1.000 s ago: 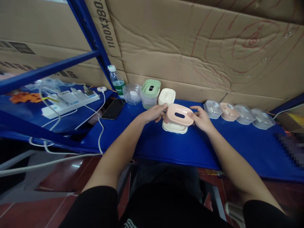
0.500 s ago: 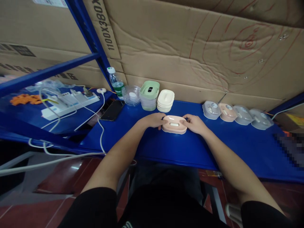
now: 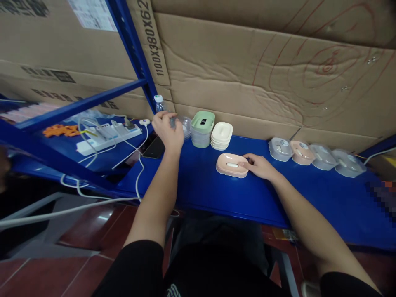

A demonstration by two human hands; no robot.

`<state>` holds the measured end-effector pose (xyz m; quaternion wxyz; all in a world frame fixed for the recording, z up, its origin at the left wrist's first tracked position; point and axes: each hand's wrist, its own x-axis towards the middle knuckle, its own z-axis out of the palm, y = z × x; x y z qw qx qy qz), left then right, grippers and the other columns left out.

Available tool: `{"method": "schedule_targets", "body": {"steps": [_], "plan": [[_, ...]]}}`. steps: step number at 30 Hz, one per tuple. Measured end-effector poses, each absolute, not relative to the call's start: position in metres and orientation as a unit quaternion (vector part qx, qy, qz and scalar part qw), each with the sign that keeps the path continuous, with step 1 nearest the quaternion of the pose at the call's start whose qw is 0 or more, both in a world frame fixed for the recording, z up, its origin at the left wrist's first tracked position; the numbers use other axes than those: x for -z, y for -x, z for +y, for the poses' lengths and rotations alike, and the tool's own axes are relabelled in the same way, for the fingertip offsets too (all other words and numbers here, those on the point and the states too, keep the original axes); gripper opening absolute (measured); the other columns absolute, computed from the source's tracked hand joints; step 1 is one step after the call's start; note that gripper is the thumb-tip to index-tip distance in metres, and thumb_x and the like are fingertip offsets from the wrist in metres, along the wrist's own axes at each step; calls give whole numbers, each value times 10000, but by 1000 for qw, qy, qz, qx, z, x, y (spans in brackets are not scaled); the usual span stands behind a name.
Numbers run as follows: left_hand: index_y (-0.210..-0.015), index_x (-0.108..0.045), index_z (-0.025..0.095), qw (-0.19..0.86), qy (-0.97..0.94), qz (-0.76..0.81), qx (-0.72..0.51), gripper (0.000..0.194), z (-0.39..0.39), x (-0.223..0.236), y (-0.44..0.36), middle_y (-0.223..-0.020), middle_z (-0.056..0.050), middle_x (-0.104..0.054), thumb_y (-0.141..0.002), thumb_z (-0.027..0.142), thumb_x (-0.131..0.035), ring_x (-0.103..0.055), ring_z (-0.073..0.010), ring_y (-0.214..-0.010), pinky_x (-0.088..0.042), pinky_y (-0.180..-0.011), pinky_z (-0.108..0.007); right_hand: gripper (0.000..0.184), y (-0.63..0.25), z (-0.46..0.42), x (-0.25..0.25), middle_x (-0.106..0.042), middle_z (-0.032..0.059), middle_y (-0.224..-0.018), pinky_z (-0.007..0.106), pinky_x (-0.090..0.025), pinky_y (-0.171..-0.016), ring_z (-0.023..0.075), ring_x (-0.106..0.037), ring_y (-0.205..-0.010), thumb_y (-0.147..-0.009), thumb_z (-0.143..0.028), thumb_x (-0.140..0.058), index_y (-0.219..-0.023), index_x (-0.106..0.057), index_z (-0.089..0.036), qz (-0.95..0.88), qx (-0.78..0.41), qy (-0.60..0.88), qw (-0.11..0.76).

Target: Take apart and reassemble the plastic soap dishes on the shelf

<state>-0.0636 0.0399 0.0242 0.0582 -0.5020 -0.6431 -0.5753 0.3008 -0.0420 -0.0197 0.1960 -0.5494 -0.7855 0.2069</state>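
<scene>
A pink oval tray-like piece (image 3: 227, 169) rests on the blue table, with a white raised part (image 3: 232, 165) showing through its middle slot. My right hand (image 3: 260, 166) grips its right end, thumb on top and fingers at the side. Reaching to the back left, my left hand (image 3: 168, 130) has its fingers apart and curved over the stacked clear round lids (image 3: 186, 127), partly covering them and the water bottle (image 3: 159, 103). Whether it touches them I cannot tell. Beside these stand green-topped clear containers (image 3: 202, 123) and a stack of cream pieces (image 3: 222, 136).
Several lidded boxes, including a pink one (image 3: 302, 152) and a clear one (image 3: 349, 163), line the table's back right. A phone (image 3: 154, 148), a power strip (image 3: 108, 138) and white cables lie left. A cardboard wall (image 3: 216, 62) and a blue rack post (image 3: 131, 45) enclose the back.
The pink piece came down over the cream piece on the table. My left hand then let go and moved to the back left; my right hand stays on the pink piece. The view shifted slightly.
</scene>
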Motion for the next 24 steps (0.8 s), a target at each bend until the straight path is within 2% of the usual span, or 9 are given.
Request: {"method": "schedule_targets", "body": {"steps": [3,6,8,13,19,24], "plan": [[-1118,-704,226,36,517,-698,493,313,46,-19,77,-1603,-141,-434,-804,231,-691,-361,-400,-1501,-311,-1203,-598,459,-300,-43,18,-759,38,-879,323,-445,-669,214,-675,-760,-955,-621,-609,-1177,-742,-242,-790,-205,543,198],[-1095,-696,225,1,548,-711,440,347,48,-11,79,-1683,-150,-331,-759,284,-761,-279,-445,-1540,-240,-1227,-646,451,-301,-43,17,-756,38,-861,324,-448,-662,212,-671,-743,-956,-612,-611,-1177,-747,-244,-793,-202,539,198],[-1088,-693,224,3,562,-715,416,368,49,-6,78,-1691,-159,-320,-744,313,-788,-273,-452,-1543,-231,-1226,-650,454,-301,-42,18,-752,37,-848,324,-450,-655,211,-668,-733,-954,-613,-611,-1183,-749,-246,-794,-203,538,198],[-1028,-703,221,13,566,-717,406,261,51,-1,78,-1620,-176,-436,-794,326,-753,-367,-404,-1506,-272,-1208,-605,471,-302,-42,19,-745,34,-837,323,-459,-659,209,-664,-733,-950,-626,-604,-1183,-749,-243,-792,-211,537,200],[-1015,-711,229,23,546,-700,459,220,48,-8,72,-1601,-168,-461,-866,390,-723,-442,-362,-1478,-260,-1223,-570,455,-302,-44,16,-751,36,-861,329,-468,-680,214,-672,-756,-951,-609,-612,-1187,-747,-244,-793,-217,532,202],[-1123,-664,213,30,511,-669,539,262,43,-18,75,-1621,-185,-434,-946,405,-641,-363,-319,-1552,-295,-1239,-510,478,-301,-44,16,-756,43,-864,335,-461,-677,221,-677,-759,-951,-628,-610,-1190,-743,-235,-789,-219,537,201]]}}
